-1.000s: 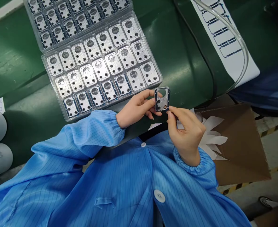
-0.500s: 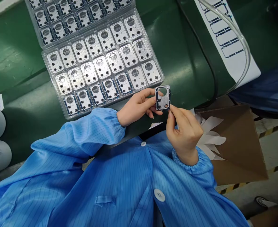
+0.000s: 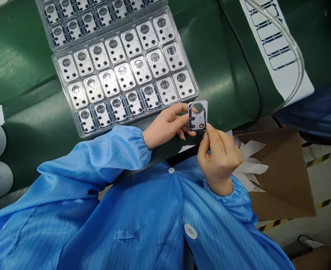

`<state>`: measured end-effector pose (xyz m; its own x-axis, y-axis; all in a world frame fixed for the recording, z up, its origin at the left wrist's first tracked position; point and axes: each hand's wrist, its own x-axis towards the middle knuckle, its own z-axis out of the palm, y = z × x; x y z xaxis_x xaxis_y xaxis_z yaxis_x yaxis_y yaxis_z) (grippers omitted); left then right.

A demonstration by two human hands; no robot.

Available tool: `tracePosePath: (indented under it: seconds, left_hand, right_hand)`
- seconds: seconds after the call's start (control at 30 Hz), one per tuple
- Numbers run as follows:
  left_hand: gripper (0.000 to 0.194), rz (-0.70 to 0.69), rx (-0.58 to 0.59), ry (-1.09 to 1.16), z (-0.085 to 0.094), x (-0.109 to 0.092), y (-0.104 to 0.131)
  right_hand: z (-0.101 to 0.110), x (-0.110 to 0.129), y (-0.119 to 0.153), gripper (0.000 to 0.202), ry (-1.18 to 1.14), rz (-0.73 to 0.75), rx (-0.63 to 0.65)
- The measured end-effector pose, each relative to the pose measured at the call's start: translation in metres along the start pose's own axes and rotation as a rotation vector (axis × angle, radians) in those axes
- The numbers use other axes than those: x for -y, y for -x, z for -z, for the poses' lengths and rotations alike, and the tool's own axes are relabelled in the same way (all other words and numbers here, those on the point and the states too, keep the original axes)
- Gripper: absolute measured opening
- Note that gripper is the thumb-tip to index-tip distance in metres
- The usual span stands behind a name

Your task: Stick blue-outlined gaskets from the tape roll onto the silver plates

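My left hand grips a small silver metal plate by its left side, thumb in front and fingers behind. The plate is held upright in front of my body. It has one large round hole, smaller holes below, and a dark blue border along its left and bottom edges. At its lower right corner my right hand is closed in a pinch, fingertips touching that corner. Whatever lies between those fingertips is too small to make out. Left of the plate, a clear plastic tray holds rows of similar plates, several with blue borders.
A second tray of plates lies behind the first on the green table. To the right are a white sheet with blue frame-shaped pieces, a clear tube and a black cable. A cardboard box holds white paper strips.
The plate and my left hand appear slightly further right, as the whole view shifts a little. The plate has turned slightly, and its right edge now looks paler. Both hands keep their closed grip.
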<state>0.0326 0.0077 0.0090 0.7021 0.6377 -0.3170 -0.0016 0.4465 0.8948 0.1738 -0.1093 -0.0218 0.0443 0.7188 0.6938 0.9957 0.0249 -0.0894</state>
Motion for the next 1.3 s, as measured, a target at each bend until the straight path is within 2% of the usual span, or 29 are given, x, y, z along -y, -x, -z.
tracePosePath:
  seconds: [0.23,0.37,0.6,0.73,0.93,1.1,1.2,1.3]
  left_hand:
    - [0.021,-0.044,-0.007,0.009,0.0,0.003,-0.001]
    - [0.024,-0.063,-0.029,0.008,0.001,0.005,-0.002]
    - [0.024,-0.083,-0.073,0.0,-0.001,0.009,-0.002]
    - [0.026,-0.084,-0.067,-0.01,-0.001,0.008,-0.001]
    - [0.03,-0.076,-0.05,-0.024,-0.001,0.008,0.0]
    - [0.028,-0.096,-0.031,-0.087,-0.001,0.01,0.001]
    - [0.029,-0.104,-0.022,-0.133,-0.002,0.01,0.002]
    - [0.026,-0.104,-0.002,-0.171,-0.003,0.01,0.003]
  right_hand:
    - [0.001,0.007,0.002,0.038,0.015,-0.034,0.031]
    - [0.0,0.011,0.006,0.047,0.035,-0.077,0.11]
    - [-0.002,0.017,0.012,0.058,-0.146,-0.192,0.223]
    - [-0.004,0.016,0.01,0.061,-0.181,-0.235,0.202]
    - [-0.007,0.008,0.003,0.053,-0.287,-0.29,0.072]
    - [-0.005,-0.005,-0.009,0.035,-0.345,-0.321,0.01]
    - [-0.007,-0.014,-0.021,0.031,-0.388,-0.309,0.033]
    - [-0.009,-0.026,-0.036,0.035,-0.483,-0.248,0.143]
